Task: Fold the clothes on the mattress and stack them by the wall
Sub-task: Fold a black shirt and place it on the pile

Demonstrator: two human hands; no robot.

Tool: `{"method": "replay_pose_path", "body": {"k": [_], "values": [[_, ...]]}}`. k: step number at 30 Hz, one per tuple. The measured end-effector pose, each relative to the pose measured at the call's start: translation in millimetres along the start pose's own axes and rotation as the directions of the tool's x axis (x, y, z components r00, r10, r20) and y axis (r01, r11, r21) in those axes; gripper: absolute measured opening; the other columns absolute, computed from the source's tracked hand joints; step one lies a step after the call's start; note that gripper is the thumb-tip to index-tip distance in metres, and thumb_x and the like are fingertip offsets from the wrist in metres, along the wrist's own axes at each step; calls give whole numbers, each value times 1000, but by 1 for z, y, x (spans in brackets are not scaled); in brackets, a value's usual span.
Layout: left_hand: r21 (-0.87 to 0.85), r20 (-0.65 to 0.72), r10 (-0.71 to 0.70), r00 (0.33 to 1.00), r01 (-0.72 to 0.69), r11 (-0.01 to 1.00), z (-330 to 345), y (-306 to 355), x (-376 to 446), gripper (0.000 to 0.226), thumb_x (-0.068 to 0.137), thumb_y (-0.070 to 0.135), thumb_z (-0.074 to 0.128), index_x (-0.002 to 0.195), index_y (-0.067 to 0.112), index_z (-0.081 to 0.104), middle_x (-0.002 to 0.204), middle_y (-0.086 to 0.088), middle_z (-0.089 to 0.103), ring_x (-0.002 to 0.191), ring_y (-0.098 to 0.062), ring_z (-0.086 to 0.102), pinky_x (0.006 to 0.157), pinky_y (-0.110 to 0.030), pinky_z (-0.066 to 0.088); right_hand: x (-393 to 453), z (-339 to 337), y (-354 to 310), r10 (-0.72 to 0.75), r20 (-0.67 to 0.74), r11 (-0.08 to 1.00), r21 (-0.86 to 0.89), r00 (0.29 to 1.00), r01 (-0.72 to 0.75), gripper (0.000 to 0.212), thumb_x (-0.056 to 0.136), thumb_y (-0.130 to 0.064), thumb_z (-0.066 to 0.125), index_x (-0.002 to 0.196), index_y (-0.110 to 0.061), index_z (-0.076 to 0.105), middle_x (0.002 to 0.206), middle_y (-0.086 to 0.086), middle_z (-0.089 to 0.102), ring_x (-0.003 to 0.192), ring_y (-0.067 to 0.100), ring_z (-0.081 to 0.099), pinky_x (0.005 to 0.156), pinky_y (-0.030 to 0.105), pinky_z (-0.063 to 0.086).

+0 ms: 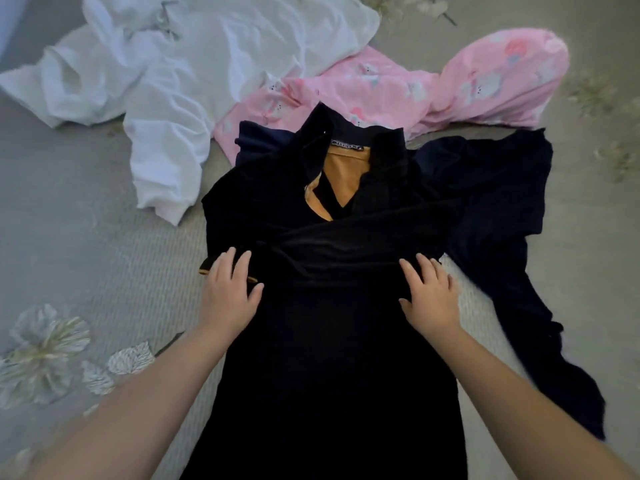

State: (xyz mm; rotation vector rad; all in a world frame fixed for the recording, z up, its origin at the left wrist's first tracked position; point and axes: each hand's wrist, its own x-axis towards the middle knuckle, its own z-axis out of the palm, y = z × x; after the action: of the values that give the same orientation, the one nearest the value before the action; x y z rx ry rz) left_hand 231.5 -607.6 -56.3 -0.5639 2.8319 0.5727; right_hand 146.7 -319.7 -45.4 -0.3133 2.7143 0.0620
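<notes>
You're mid-fold on the black shirt [329, 306]: left hand [230, 292] and right hand [429, 299] flat, fingers spread, pressing it. Next, probably fold the hem up.

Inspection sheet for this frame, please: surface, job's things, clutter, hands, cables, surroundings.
Surface: grey floral-print mattress.
Job's things: black collared shirt with orange lining laid flat, sleeves crossed over its front; crumpled white garment; pink printed garment; dark navy garment, unfolded, partly under the black shirt.
Clutter: nothing seen.
Hands: left hand and right hand rest flat on the black shirt, fingers straight.
Cables: nothing seen.
Surroundings: pale strip at top left, unclear; no folded stack in view.
</notes>
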Motion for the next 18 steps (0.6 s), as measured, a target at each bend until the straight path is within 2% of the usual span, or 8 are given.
{"method": "replay_pose_path", "body": {"k": [2,4,6,8,10,12,15,18], "values": [[65,-1,38,999,-38,997,7,2,14,67,81,18,66,139,7,35,144,-25,30,135,-39,25,106,-48,29,13,0,4,-44,-29,988,-149,999,39,57,85,-16,59,137,-21,39,134,6,46,127,22,39,111,43,22],[117,36,16,999,-20,993,9,1,27,68,80,12,67,140,11,35,138,-26,38,127,-42,36,97,-50,38,24,-2,12,-209,-196,965,-202,958,170,42,56,0,78,95,-13,70,84,6,64,80,23,63,87,43,48],[114,-13,99,995,-97,989,7,-4,36,49,79,-2,58,127,2,51,106,-27,59,94,-44,57,71,-50,49,23,-1,23,-408,-304,908,-232,861,348,33,42,12,73,69,-7,71,59,7,57,49,23,57,56,30,51],[80,-129,307,943,-299,951,2,-13,39,34,73,-7,39,93,-8,66,75,-26,61,63,-42,59,49,-45,51,18,-5,33,-516,-290,855,-236,806,462,23,52,7,56,67,-4,69,56,9,53,43,23,52,43,21,42],[128,-184,495,849,-479,869,-5,-22,41,29,67,-4,33,76,-3,61,70,-24,60,60,-38,59,48,-41,51,17,-5,46,-542,-277,840,-209,793,501,26,59,0,42,69,-4,65,56,11,53,42,24,51,40,19,39],[204,-158,576,802,-544,814,-14,-30,44,17,68,-3,37,75,2,52,73,-23,62,71,-33,55,54,-37,51,18,-7,51,-502,-193,862,-187,843,471,24,58,2,56,79,-5,63,66,16,58,50,27,58,43,21,44],[284,30,595,803,-577,765,-15,-46,32,22,65,-4,42,57,0,63,79,-24,68,77,-35,64,56,-39,53,21,-1,44,-376,238,859,-273,895,434,54,76,-11,65,128,-11,49,131,20,44,111,29,52,85,32,48],[235,164,512,843,-538,810,-11,-60,5,22,63,7,49,46,0,62,92,-26,68,81,-43,66,60,-50,54,31,-17,34,-373,253,906,-109,893,409,43,89,-20,50,132,-18,48,131,7,45,114,23,48,91,31,40]]}}
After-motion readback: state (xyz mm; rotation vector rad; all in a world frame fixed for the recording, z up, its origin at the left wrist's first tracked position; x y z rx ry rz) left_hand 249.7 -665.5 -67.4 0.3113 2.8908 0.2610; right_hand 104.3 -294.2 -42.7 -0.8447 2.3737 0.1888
